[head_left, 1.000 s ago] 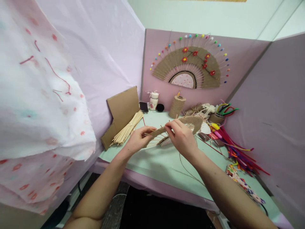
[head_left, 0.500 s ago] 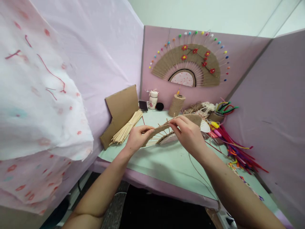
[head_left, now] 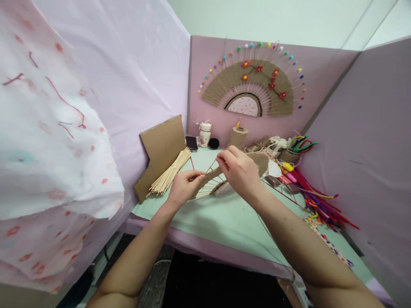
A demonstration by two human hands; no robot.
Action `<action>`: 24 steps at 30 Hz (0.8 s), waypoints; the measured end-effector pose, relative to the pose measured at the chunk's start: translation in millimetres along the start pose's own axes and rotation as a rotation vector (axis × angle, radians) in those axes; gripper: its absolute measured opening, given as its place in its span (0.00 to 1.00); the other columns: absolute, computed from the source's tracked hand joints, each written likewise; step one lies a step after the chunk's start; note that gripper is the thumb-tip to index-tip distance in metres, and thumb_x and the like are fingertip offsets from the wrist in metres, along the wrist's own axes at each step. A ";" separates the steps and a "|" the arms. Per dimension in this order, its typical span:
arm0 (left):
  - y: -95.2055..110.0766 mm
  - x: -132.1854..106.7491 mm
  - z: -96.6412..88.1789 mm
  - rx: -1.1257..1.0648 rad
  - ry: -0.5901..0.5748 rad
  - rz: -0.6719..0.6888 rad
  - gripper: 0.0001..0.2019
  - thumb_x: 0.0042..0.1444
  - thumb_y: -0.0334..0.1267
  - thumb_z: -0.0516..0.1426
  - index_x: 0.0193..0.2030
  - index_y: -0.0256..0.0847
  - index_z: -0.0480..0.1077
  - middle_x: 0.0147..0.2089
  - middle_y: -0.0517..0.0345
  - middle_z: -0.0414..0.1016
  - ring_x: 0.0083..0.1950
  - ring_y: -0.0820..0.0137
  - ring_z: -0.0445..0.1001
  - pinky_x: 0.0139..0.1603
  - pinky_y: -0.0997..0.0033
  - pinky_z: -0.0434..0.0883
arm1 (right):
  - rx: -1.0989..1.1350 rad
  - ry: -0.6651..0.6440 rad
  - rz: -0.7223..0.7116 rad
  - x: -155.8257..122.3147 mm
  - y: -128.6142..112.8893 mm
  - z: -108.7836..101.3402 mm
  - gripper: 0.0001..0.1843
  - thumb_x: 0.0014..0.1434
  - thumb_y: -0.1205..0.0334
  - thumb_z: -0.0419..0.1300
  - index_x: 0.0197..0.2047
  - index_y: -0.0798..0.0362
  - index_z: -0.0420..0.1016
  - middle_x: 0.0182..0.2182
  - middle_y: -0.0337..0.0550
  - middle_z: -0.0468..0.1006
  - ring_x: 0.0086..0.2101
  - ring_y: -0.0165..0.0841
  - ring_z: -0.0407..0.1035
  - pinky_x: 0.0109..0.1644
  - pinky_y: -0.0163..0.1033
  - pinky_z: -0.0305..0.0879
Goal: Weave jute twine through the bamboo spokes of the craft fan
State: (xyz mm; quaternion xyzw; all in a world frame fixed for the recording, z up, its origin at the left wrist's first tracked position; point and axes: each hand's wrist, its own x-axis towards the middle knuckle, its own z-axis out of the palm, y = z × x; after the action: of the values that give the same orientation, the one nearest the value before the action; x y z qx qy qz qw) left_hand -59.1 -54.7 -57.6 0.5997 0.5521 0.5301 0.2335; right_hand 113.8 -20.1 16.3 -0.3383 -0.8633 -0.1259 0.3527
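While the pale green surface [head_left: 221,231] fills the lower centre, a half-woven fan [head_left: 210,176] tilts mid-frame. The left hand [head_left: 183,188] grasps its left part; the right hand [head_left: 239,169] pinches a thin strand [head_left: 210,165], perhaps twine. Weaving seems in hand, likely calling for a snug pull next; the right hand sits higher, further left, than half a second ago.

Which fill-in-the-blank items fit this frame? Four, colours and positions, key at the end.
1. The flowers on the wall fan have ____ petals.
2. The left hand and the right hand are both at the fan-shaped piece; nearer the stick bundle is the ____ hand.
3. In the picture, the twine spool stands to the ____ of the white bottle.
4. The cardboard is coloured ____.

Missing words: red; left; right; brown.
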 end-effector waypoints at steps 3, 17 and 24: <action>0.0 1.5 -3.0 -0.001 -0.009 -0.007 0.11 0.54 0.43 0.59 0.37 0.40 0.78 0.38 0.55 0.82 0.39 0.65 0.78 0.40 0.68 0.74 | 0.056 0.032 0.043 -11.8 9.9 5.2 0.12 0.66 0.62 0.49 0.36 0.54 0.72 0.33 0.46 0.73 0.35 0.34 0.68 0.40 0.37 0.61; 23.3 18.8 -37.4 0.041 -0.471 0.053 0.28 0.51 0.35 0.59 0.62 0.44 0.66 0.54 0.50 0.76 0.53 0.62 0.75 0.52 0.62 0.73 | 0.171 -0.030 0.254 -22.4 24.2 16.4 0.08 0.61 0.58 0.58 0.33 0.52 0.74 0.32 0.42 0.76 0.32 0.34 0.68 0.37 0.38 0.59; 42.3 34.9 -29.9 0.078 -0.426 0.061 0.22 0.51 0.40 0.62 0.54 0.40 0.73 0.53 0.50 0.77 0.53 0.59 0.76 0.52 0.63 0.74 | 0.183 -0.037 0.272 -22.2 24.6 17.5 0.06 0.60 0.60 0.59 0.33 0.52 0.74 0.32 0.41 0.76 0.31 0.33 0.67 0.37 0.37 0.58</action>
State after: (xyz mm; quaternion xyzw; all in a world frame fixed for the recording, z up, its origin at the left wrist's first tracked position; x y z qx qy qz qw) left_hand -74.2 -43.9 2.1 0.7231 0.4920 0.3763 0.3057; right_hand 132.8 -4.9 -12.2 -0.4207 -0.8237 0.0083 0.3800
